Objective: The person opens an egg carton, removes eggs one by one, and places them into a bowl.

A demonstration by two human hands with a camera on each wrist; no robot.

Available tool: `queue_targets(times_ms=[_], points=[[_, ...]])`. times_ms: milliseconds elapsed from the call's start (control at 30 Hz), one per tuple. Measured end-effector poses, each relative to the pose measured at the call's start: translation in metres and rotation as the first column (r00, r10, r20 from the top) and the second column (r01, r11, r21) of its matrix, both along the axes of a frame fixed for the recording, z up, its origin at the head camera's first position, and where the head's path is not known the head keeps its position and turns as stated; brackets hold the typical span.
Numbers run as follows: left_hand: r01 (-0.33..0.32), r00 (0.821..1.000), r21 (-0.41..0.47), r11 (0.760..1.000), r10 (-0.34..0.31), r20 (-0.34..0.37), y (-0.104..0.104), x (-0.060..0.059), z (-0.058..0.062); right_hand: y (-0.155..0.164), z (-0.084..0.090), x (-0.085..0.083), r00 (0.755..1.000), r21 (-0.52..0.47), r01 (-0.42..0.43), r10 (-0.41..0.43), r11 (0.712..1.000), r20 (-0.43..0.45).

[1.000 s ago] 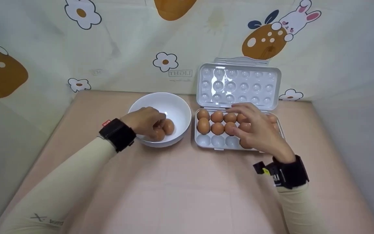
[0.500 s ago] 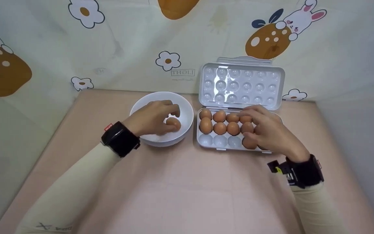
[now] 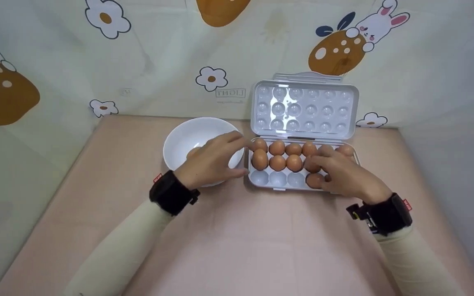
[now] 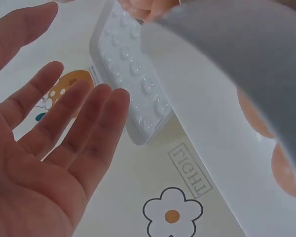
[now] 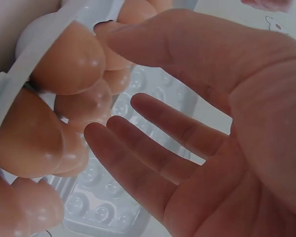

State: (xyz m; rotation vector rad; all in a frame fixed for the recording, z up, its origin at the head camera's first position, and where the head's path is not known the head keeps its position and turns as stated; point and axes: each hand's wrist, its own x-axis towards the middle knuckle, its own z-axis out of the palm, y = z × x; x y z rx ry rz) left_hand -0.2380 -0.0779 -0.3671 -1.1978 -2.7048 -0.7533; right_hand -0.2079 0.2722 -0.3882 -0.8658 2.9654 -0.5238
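Note:
My left hand (image 3: 212, 160) is over the right side of a white bowl (image 3: 175, 142), fingers extended toward the egg carton. Its palm holds nothing in the left wrist view, where eggs (image 4: 288, 173) show inside the bowl. In the head view, the hand hides most of the bowl's contents; part of one brown egg (image 3: 193, 152) shows. My right hand (image 3: 346, 174) hovers at the right half of the white plastic egg carton (image 3: 278, 179), near a front-row egg (image 3: 314, 181). Its fingers are loosely extended and the palm holds nothing in the right wrist view (image 5: 227, 148).
The carton's clear-white lid (image 3: 305, 109) stands raised behind its tray. Brown eggs (image 3: 277, 163) fill the visible back and middle rows; cups (image 3: 259, 178) at the front left hold none. A patterned backdrop (image 3: 159, 61) rises behind the pinkish table (image 3: 237, 246).
My left hand has come up out of the bowl and moved right, leaving the egg it was near. My right hand has shifted right over the carton, its fingers slightly lower.

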Motion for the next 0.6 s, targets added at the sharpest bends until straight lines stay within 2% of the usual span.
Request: queue_targets(times_ms=[167, 333, 467, 600], points=[[0.036, 0.999, 0.044, 0.998, -0.036, 0.009, 0.014, 0.006, -0.006, 0.000, -0.004, -0.001, 1.000, 0.050, -0.010, 0.010, 0.999, -0.005], [0.039, 0.998, 0.087, 0.995, -0.043, 0.047, 0.025, 0.009, -0.012, -0.001, -0.007, -0.003, 1.000, 0.097, -0.012, 0.011, 0.995, 0.011], [0.071, 0.995, 0.139, 0.988, -0.080, 0.061, 0.032, 0.009, -0.018, -0.002, -0.010, -0.005, 0.999, 0.101, -0.050, 0.050, 0.994, 0.002], [0.095, 0.994, 0.172, 0.980, -0.103, 0.040, 0.036, 0.008, -0.022, -0.002, -0.013, -0.007, 0.996, 0.094, -0.091, 0.092, 0.991, 0.000]])
